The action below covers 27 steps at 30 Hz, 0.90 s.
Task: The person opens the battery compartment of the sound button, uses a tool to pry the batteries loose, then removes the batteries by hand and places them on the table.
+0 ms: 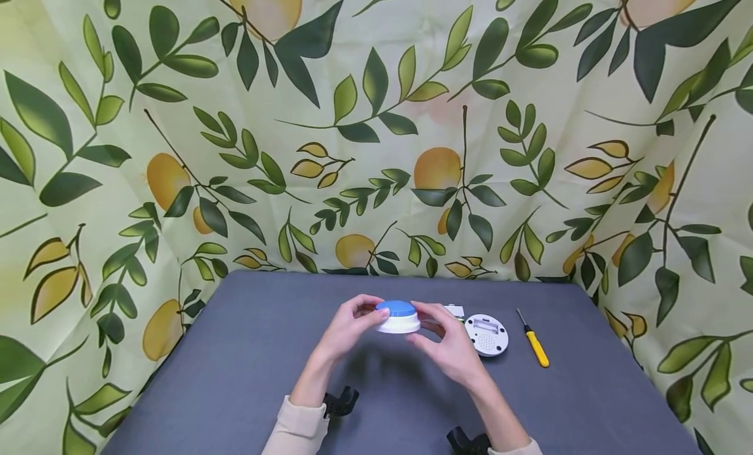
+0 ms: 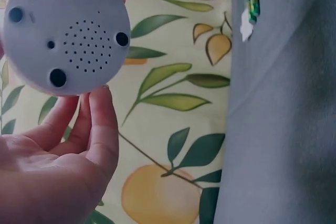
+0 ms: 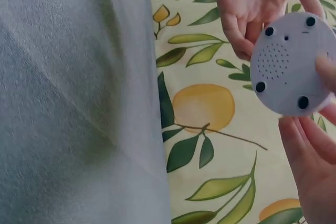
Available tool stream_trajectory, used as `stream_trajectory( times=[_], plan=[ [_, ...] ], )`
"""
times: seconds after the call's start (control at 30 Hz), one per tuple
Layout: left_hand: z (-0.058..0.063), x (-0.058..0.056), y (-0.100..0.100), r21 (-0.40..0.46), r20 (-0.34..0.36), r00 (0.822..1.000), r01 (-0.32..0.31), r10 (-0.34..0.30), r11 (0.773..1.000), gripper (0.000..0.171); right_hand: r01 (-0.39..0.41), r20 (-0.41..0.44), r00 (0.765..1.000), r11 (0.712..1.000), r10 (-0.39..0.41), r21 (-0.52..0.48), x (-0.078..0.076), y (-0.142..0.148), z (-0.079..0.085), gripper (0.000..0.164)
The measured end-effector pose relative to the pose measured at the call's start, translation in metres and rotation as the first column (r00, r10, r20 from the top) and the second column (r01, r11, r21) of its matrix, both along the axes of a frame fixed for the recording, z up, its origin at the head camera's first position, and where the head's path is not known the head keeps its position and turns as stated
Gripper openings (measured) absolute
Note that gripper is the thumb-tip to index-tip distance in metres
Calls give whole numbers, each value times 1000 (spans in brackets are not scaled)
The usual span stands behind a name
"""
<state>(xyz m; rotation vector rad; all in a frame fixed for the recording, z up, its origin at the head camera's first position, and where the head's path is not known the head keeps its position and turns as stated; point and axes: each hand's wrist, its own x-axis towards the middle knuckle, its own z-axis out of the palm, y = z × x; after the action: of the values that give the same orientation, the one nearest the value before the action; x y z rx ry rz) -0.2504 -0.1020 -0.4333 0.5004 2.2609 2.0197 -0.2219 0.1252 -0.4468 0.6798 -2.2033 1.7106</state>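
Note:
Both hands hold a round push button [image 1: 399,319], blue on top with a white base, up above the table. My left hand [image 1: 351,323] grips its left side, thumb on the near edge. On the opposite side, my right hand [image 1: 450,347] pinches the rim between thumb and fingers. The left wrist view shows the underside of the push button [image 2: 86,40], with dark round feet and a patch of small speaker holes. In the right wrist view, the right thumb partly covers that underside [image 3: 283,72].
A second white round unit [image 1: 487,335] lies on the grey table [image 1: 265,350], its battery bay uncovered. Right of it is a yellow-handled screwdriver [image 1: 536,347]. Green batteries [image 2: 254,4] and a small white piece [image 2: 245,25] lie nearby. Patterned cloth [image 1: 376,200] hangs behind.

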Motion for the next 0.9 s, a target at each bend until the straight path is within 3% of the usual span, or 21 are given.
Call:
stream_trajectory(
  times=[0.17,0.33,0.5,0.73,0.9],
  plan=[
    [0,-1,6,49,68,998,7,-10,999,36,66,-23,998,998,-66,-4,0,-1,1,45],
    [-1,0,7,28,73,997,11,-13,1000,38,94,-17,995,996,-94,0,1,-1,-1,43],
    [-3,0,7,23,49,998,42,-43,999,36,123,-10,992,992,-123,5,2,-1,-2,38],
    [-2,1,8,39,-16,988,157,-156,987,39,188,59,981,981,-185,-51,3,0,3,32],
    [-3,0,10,10,-64,993,104,-103,994,37,192,127,976,977,-179,-92,5,0,7,31]
  ],
)
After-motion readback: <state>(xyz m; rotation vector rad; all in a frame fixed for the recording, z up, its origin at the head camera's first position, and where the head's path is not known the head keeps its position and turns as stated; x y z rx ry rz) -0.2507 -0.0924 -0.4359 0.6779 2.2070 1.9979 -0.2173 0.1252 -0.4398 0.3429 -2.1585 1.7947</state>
